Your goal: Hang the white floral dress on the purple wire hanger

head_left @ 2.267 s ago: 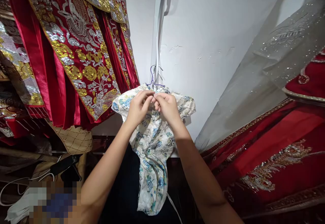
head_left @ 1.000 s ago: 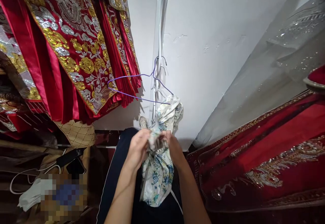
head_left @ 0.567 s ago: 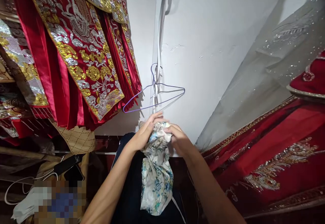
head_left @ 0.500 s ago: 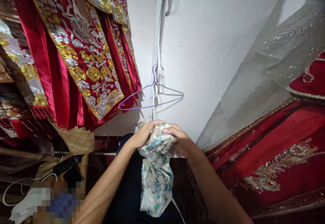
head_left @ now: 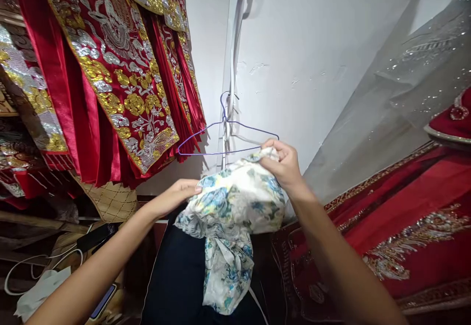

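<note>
Between my hands spreads a white floral cloth garment (head_left: 239,197) with blue, green and yellow print. Its lower part hangs down over dark fabric at my lap. My left hand (head_left: 184,190) pinches the garment's upper left edge. At the upper right edge, my right hand (head_left: 281,163) grips a bunched bit of it, fingers closed. A thin purple wire hanger (head_left: 224,120) hangs on the wall just behind; its right end is close to my right hand, and I cannot tell whether they touch.
Red embroidered garments with gold and silver sequins (head_left: 121,69) hang at left. On the right are a red beaded garment (head_left: 412,236) and a sheer grey sparkly cloth (head_left: 405,89). At lower left lie a phone (head_left: 103,300), a white cable (head_left: 22,293) and white tissue (head_left: 42,285).
My hands have moved apart, left hand leftward, right hand up and right. The bunched garment is now spread wide between them. The hanger's right end sits slightly farther right.
</note>
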The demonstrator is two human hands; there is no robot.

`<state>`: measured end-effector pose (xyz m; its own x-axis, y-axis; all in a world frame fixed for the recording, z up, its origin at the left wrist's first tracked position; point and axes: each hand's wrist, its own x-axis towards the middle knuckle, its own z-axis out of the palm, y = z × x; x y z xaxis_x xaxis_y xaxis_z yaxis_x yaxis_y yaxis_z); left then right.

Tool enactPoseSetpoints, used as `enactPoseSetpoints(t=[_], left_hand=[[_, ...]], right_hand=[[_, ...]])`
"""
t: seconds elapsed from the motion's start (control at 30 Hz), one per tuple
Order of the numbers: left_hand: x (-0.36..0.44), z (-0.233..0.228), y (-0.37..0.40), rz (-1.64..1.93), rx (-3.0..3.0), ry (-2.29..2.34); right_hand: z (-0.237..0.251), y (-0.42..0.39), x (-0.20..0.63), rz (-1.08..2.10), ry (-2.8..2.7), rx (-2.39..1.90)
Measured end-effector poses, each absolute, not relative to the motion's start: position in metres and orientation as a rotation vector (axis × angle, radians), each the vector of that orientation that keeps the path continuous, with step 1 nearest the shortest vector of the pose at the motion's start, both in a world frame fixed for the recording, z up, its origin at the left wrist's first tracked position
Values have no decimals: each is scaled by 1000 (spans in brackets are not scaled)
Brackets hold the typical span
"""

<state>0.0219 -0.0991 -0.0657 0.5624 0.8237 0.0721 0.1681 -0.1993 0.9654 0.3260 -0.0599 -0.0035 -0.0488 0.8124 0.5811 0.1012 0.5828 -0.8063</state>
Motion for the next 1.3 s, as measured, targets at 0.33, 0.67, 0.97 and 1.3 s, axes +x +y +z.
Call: enactPoseSetpoints(t=[0.33,0.67,0.97,1.3], left_hand=[[-12,-67,-119,169,2496,1648],[-20,-37,-55,512,2691,1614],[-21,-19,-18,348,2333,1717],[-22,5,-20,280,2349,1717]], right_hand=[[-83,45,298,590,-1733,-1082],[-52,7,335,543,-1916,-1049],[-55,-10,335,384,-1926,-1075],[-51,-17,328,445,-1861,-1047]])
